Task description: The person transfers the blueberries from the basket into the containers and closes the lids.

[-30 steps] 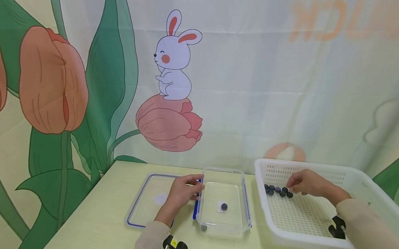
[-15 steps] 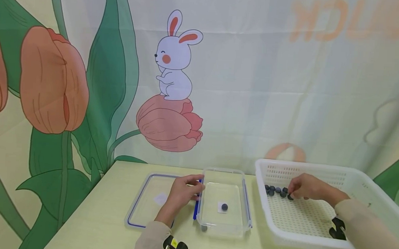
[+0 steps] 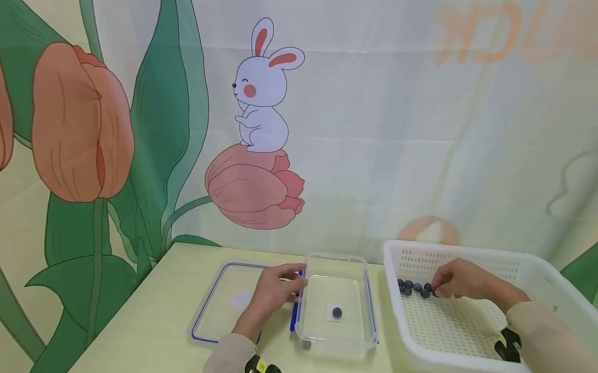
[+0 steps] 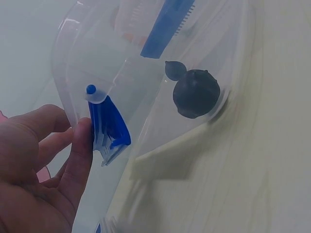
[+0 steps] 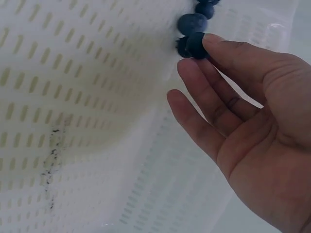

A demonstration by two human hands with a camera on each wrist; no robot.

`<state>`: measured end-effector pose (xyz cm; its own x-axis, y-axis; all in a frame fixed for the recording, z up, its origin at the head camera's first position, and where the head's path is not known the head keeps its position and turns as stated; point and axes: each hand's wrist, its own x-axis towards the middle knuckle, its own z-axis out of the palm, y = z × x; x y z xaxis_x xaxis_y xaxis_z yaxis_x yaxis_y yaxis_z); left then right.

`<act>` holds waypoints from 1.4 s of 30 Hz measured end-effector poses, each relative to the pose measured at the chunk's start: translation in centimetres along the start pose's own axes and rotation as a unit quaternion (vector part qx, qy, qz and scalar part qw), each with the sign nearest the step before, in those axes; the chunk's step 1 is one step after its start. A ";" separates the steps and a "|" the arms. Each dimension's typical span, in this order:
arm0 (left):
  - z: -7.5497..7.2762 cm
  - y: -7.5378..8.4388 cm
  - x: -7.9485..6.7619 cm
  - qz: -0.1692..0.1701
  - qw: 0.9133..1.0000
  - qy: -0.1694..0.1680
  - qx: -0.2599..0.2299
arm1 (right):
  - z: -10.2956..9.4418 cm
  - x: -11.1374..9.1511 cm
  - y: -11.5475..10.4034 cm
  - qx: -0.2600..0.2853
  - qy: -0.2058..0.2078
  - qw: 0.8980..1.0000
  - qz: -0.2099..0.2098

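In the white basket, my right hand pinches a blueberry between thumb and fingers. Several other blueberries lie beside it along the far left of the basket floor. At the left side of a clear plastic box, my left hand holds the rim, with a finger against the blue latch. One blueberry sits on a white square on the box floor. Another blueberry shows through the plastic at the box's near left corner.
A clear lid with a blue seal lies flat on the pale table, left of the box and partly behind my left hand. The basket's tall wall stands right of the box. A printed curtain hangs behind the table.
My right hand's fingers have shifted slightly, closing on the nearest blueberry at the right end of the group. The left hand has stayed on the box.
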<state>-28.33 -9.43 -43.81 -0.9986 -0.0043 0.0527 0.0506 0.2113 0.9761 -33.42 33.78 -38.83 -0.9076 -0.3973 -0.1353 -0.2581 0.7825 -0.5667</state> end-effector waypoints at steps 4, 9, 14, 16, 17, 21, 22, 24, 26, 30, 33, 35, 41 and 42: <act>0.0 0.0 -0.1 0.001 1.000 0.001 0.003 | -0.7 -0.5 -0.5 0.005 0.011 1.000 -0.016; 0.0 -0.1 -0.1 0.002 1.000 0.003 0.002 | -1.8 -1.1 -1.5 0.018 0.028 0.999 -0.023; 0.1 -0.2 -0.1 0.004 1.000 0.001 0.002 | -2.7 -1.6 -2.8 0.023 0.054 0.998 -0.027; 0.1 -0.2 -0.1 0.005 1.000 0.002 0.005 | -3.1 -1.7 -3.4 0.016 0.068 0.997 -0.036; 0.1 -0.2 -0.1 0.006 1.000 0.002 0.006 | -3.3 -1.8 -3.7 0.016 0.075 0.996 -0.040; 0.0 -0.3 -0.1 0.005 1.000 0.006 0.009 | -3.6 -2.1 -4.8 0.027 0.098 0.993 -0.056; 0.0 -0.3 -0.1 0.004 1.000 0.007 0.009 | -3.6 -2.2 -5.1 0.031 0.102 0.993 -0.058; 0.0 -0.3 -0.2 0.004 1.000 0.007 0.009 | -3.6 -2.3 -5.6 0.029 0.111 0.992 -0.059; 0.0 -0.3 -0.2 0.005 1.000 0.006 0.010 | -3.6 -2.6 -6.2 0.021 0.121 0.991 -0.060; 0.1 -0.2 -0.2 0.008 1.000 0.005 0.010 | -3.4 -3.2 -7.7 0.018 0.141 0.988 -0.063; 0.1 -0.2 -0.1 0.010 1.000 0.005 0.008 | -3.3 -3.7 -8.9 0.028 0.151 0.985 -0.074; 0.1 -0.2 -0.1 0.008 1.000 0.004 0.008 | -3.1 -4.1 -9.7 0.033 0.156 0.984 -0.081; 0.2 -0.2 0.0 0.008 1.000 0.004 0.005 | -2.2 -4.8 -11.6 0.050 0.174 0.977 -0.108; 0.2 -0.2 0.0 0.009 1.000 0.003 0.004 | -2.0 -4.9 -11.8 0.057 0.175 0.976 -0.115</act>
<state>-28.37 -9.24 -44.02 -0.9974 -0.0072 0.0712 0.0679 0.2186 0.9734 -26.57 27.46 -29.88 -0.8930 -0.3514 0.2811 -0.4474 0.6263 -0.6384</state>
